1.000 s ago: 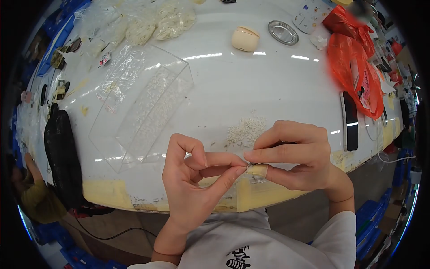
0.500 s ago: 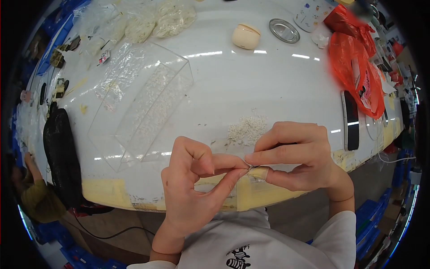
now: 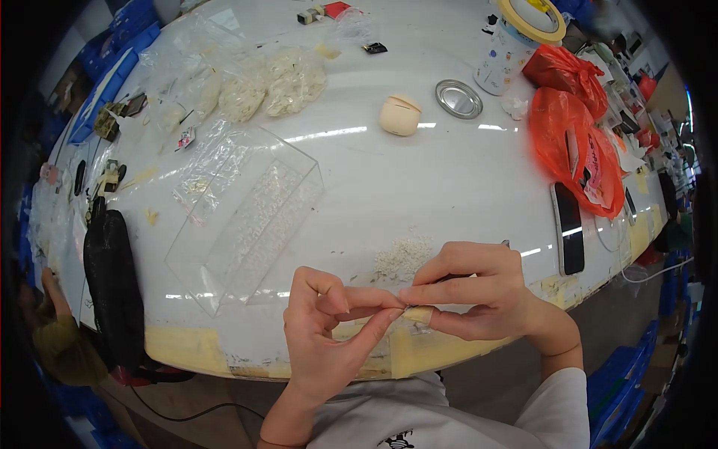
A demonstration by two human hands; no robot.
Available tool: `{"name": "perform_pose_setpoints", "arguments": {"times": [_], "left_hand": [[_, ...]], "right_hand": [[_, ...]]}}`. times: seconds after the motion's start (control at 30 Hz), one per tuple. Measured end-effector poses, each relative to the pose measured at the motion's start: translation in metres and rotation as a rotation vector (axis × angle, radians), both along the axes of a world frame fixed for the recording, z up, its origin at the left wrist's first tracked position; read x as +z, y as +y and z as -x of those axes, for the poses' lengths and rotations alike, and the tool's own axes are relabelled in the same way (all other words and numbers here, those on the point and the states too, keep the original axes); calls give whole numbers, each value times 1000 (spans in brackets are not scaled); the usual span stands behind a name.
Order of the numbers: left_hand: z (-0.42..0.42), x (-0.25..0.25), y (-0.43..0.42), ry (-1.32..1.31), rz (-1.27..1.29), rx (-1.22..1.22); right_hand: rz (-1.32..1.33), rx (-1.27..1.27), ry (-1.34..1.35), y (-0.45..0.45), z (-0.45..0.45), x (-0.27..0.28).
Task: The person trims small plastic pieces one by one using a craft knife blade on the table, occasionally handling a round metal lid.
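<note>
My left hand (image 3: 329, 329) and my right hand (image 3: 479, 292) meet fingertip to fingertip above the table's near edge. Both are closed in a pinch on something tiny and dark between them, too small to name. A yellowish wrap (image 3: 419, 314) covers the tip of my right thumb. Just beyond the fingers lies a loose pile of small white pieces (image 3: 402, 257) on the white tabletop (image 3: 359, 194). To the left stands a clear open box (image 3: 247, 224) with more such white pieces inside.
Bags of pale pieces (image 3: 292, 82) lie at the back left. A cream case (image 3: 400, 116), a round metal lid (image 3: 459, 99) and a patterned cup (image 3: 497, 63) stand farther back. At right are a red plastic bag (image 3: 572, 150) and a phone (image 3: 568, 228); a black bag (image 3: 112, 284) is at left.
My head view has tilted up, so the table and hands appear lower and more of the far side shows. Both hands keep the same pinch together.
</note>
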State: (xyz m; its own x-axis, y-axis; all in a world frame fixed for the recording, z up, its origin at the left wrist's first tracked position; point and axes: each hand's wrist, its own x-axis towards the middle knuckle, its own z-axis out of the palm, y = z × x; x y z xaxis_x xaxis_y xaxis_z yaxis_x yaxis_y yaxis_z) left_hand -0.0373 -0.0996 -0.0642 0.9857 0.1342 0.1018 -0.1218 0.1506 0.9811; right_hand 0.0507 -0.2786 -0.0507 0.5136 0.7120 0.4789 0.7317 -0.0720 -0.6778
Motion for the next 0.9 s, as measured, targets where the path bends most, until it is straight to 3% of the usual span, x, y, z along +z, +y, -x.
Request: {"name": "perform_pose_setpoints", "arguments": {"times": [0.53, 0.9], "left_hand": [[5, -1, 2, 12, -56, 24], [8, -6, 1, 16, -56, 81]], "right_hand": [[51, 5, -55, 1, 5, 1], [-69, 21, -87, 3, 7, -13]]}}
